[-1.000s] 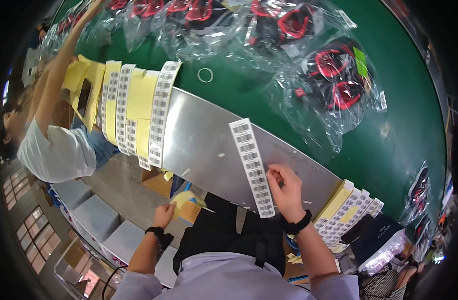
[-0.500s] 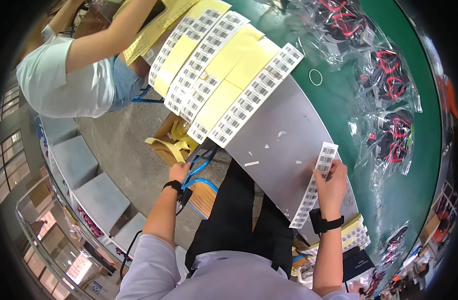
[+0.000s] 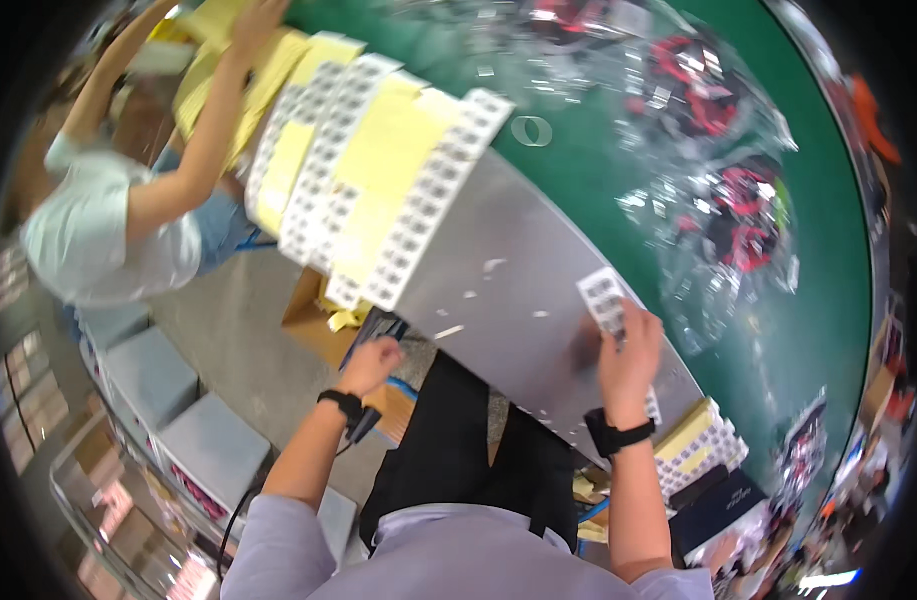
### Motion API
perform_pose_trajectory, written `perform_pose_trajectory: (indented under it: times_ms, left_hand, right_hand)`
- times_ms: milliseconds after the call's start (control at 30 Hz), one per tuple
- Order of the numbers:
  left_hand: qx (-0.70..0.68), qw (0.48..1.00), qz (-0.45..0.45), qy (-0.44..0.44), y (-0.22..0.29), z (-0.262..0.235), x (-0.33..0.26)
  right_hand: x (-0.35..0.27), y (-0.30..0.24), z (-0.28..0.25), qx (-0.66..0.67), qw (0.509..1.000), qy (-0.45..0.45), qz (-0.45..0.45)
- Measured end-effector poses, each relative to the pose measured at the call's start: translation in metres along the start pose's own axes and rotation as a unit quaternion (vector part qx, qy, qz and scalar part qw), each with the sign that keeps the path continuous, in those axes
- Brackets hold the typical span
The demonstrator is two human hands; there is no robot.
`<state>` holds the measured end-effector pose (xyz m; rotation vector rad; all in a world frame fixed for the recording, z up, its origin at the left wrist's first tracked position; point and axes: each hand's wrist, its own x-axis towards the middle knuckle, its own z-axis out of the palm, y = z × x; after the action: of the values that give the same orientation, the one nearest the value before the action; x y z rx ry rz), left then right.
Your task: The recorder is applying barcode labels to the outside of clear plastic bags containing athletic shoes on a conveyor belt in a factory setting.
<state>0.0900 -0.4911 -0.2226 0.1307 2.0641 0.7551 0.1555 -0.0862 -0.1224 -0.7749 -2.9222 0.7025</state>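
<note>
My right hand [image 3: 630, 360] is closed on a narrow white strip of barcode labels [image 3: 600, 292]. The strip lies slantwise over the grey metal board [image 3: 513, 255], its upper end sticking out past my fingers and its lower part mostly hidden by the hand. My left hand [image 3: 372, 366] hovers off the board's near left edge, fingers curled and somewhat blurred, with nothing visible in them. Beside it is a cardboard box [image 3: 313, 318] with a yellow strip [image 3: 346, 318] in it. Overlapping yellow and white label sheets [image 3: 403, 130] cover the board's far left end.
Bagged black-and-red items [image 3: 743, 215] lie on the green table [image 3: 833, 330] at right. A pale ring [image 3: 531, 131] is beyond the board. More label sheets [image 3: 703, 440] and a dark box [image 3: 713, 512] are near my right forearm. A co-worker's arm [image 3: 193, 165] reaches in at far left.
The whole view has shifted and blurred. My right hand still has the label strip, now covering more of it. The yellow strip by my left hand has dropped lower into the box.
</note>
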Motion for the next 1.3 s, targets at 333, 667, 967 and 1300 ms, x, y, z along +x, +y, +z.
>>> perform_pose_trajectory:
  times_ms: [333,667,967,1300]
  left_hand:
    - [-0.158,0.968,0.163,-0.104,0.331,0.081,0.012]
    - [-0.141,0.942,0.196,-0.234,0.460,0.191,0.033]
    - [-0.047,0.928,0.340,-0.149,0.541,0.253,0.026]
    - [0.030,0.916,0.336,-0.217,0.588,0.286,0.037]
  right_hand:
    - [-0.006,0.041,-0.042,0.218,0.969,-0.040,0.112]
    - [-0.041,0.156,-0.141,0.615,0.764,0.016,0.195]
    - [-0.045,0.240,-0.185,0.660,0.707,0.112,0.228]
    - [-0.064,0.268,-0.196,0.653,0.679,0.225,0.250]
